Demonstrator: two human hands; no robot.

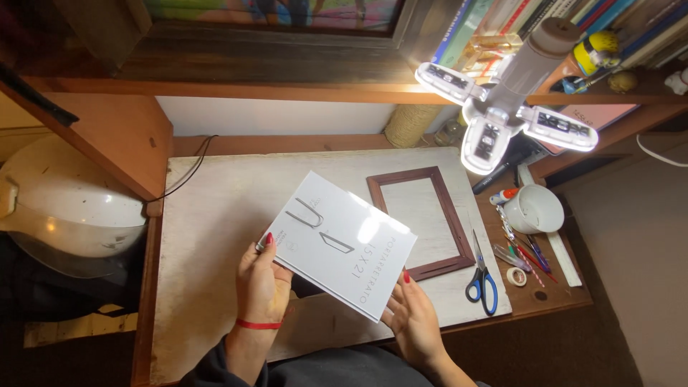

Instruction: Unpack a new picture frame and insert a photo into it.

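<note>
A glossy white rectangular sheet [340, 244] with grey line drawings is held tilted above the white work board [215, 215]. My left hand [261, 283], with a red band at the wrist, grips its left corner. Under the lower right edge, my right hand [412, 319] supports the sheet with the thumb on top. Behind the sheet, a dark brown picture frame [448, 215] lies flat on the board, its lower left part hidden by the sheet.
Blue-handled scissors [481, 276] lie right of the frame. A white cup [534, 209], pens [527, 256] and a tape roll [516, 276] sit at the right. A bright multi-panel lamp [502, 118] hangs above. Books fill the shelf [559, 21]; a white rounded object [64, 208] stands at left.
</note>
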